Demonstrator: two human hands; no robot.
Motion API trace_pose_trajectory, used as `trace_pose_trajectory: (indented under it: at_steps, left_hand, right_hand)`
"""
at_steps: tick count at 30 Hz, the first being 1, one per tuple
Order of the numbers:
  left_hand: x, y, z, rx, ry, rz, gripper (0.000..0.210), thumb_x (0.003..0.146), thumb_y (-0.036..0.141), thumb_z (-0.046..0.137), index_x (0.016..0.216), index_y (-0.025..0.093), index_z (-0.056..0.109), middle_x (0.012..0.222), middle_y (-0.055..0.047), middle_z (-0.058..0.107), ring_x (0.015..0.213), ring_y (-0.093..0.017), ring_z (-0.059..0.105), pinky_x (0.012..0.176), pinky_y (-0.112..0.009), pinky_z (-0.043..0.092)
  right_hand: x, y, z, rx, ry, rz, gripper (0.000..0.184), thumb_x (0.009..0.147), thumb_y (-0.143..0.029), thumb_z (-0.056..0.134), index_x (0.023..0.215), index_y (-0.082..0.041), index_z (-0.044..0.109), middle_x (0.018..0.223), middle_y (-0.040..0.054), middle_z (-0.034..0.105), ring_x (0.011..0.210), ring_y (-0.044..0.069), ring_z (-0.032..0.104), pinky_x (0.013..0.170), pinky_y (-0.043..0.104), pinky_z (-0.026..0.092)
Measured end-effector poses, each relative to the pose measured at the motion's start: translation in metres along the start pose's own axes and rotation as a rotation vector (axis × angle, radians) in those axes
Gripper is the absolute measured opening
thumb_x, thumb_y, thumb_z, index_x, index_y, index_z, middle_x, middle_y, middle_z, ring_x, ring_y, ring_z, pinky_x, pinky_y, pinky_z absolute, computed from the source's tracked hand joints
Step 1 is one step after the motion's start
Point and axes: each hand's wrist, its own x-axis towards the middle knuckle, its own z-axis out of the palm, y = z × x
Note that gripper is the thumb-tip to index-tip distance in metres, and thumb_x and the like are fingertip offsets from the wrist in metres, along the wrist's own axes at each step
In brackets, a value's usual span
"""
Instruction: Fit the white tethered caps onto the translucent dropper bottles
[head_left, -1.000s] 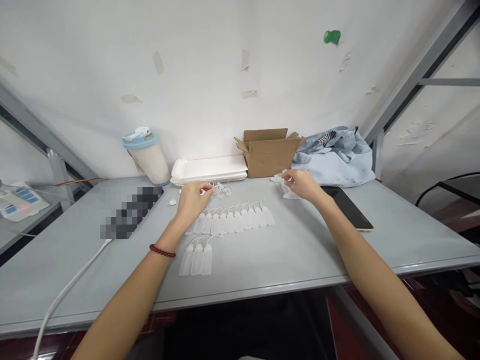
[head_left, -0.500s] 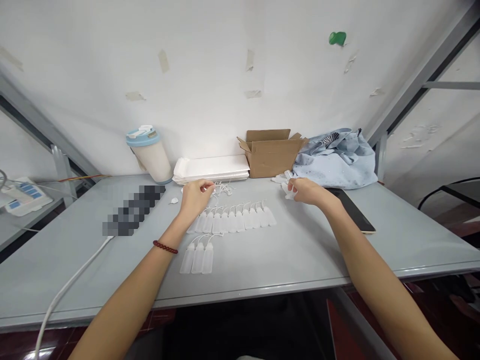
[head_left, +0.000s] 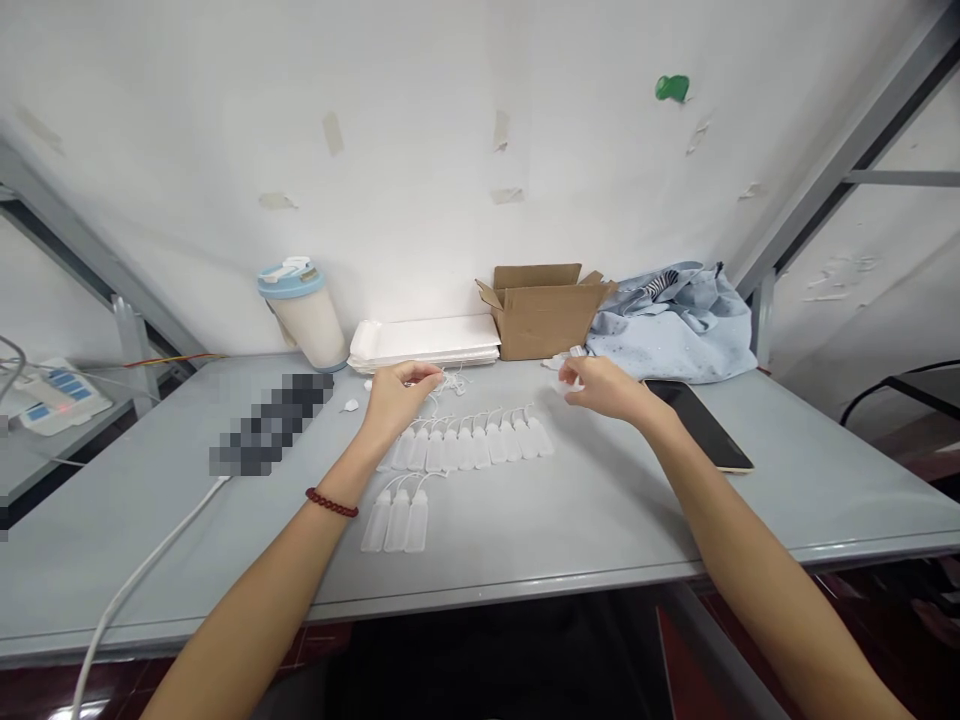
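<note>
My left hand (head_left: 399, 398), a dark red beaded bracelet on its wrist, reaches over the table with thumb and fingers pinched together. Its fingertips meet a small tangle of white strings (head_left: 456, 381), and they seem to close on one string. On the right, my right hand (head_left: 604, 388) curls its thumb and fingers around a translucent plastic piece (head_left: 561, 387), mostly hidden by the fingers. Between my hands lies a row of several small translucent bottle-shaped tags (head_left: 480, 445), each with a white string at its top. Nearer me are three more tags (head_left: 397, 525), side by side.
At the back stand a blue-lidded tumbler (head_left: 311, 320), a stack of white flat packets (head_left: 424, 340) and an open cardboard box (head_left: 551, 320). Light blue cloth (head_left: 679, 330) lies right of it, a dark tablet (head_left: 701, 425) before it. A white cable (head_left: 142, 570) crosses the left side.
My left hand has shifted slightly right, its fingertips now at the string tangle. My right hand has moved a little left and nearer me with the plastic piece. The view has tilted slightly.
</note>
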Motion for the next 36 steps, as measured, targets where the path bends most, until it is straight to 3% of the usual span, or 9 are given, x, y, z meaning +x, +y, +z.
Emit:
trace_pose_trajectory:
  at_steps: [3, 9, 36]
  left_hand:
    - [-0.005, 0.006, 0.003, -0.101, -0.034, -0.049, 0.023, 0.064, 0.035, 0.073, 0.076, 0.016, 0.072, 0.080, -0.006, 0.073, 0.077, -0.019, 0.063, 0.068, -0.028, 0.047]
    - [-0.017, 0.014, 0.010, -0.209, -0.126, -0.037, 0.027, 0.065, 0.039, 0.074, 0.079, 0.016, 0.072, 0.081, -0.006, 0.072, 0.075, -0.017, 0.061, 0.064, -0.026, 0.045]
    - [-0.029, 0.026, 0.016, -0.144, -0.310, -0.010, 0.019, 0.070, 0.035, 0.071, 0.076, 0.017, 0.068, 0.083, -0.004, 0.070, 0.079, -0.018, 0.063, 0.070, -0.029, 0.048]
  right_hand:
    - [-0.002, -0.022, 0.010, 0.263, 0.187, -0.188, 0.015, 0.076, -0.016, 0.059, 0.091, -0.017, 0.059, 0.090, 0.0056, 0.065, 0.083, 0.018, 0.060, 0.072, 0.029, 0.046]
    - [-0.010, -0.057, 0.034, 0.464, 0.249, -0.419, 0.011, 0.083, -0.020, 0.055, 0.094, -0.019, 0.057, 0.092, 0.0067, 0.062, 0.084, 0.018, 0.059, 0.071, 0.032, 0.051]
    - [-0.018, -0.065, 0.043, 0.395, 0.371, -0.583, 0.015, 0.089, -0.021, 0.050, 0.104, -0.020, 0.053, 0.098, 0.0096, 0.059, 0.083, 0.019, 0.060, 0.070, 0.032, 0.052]
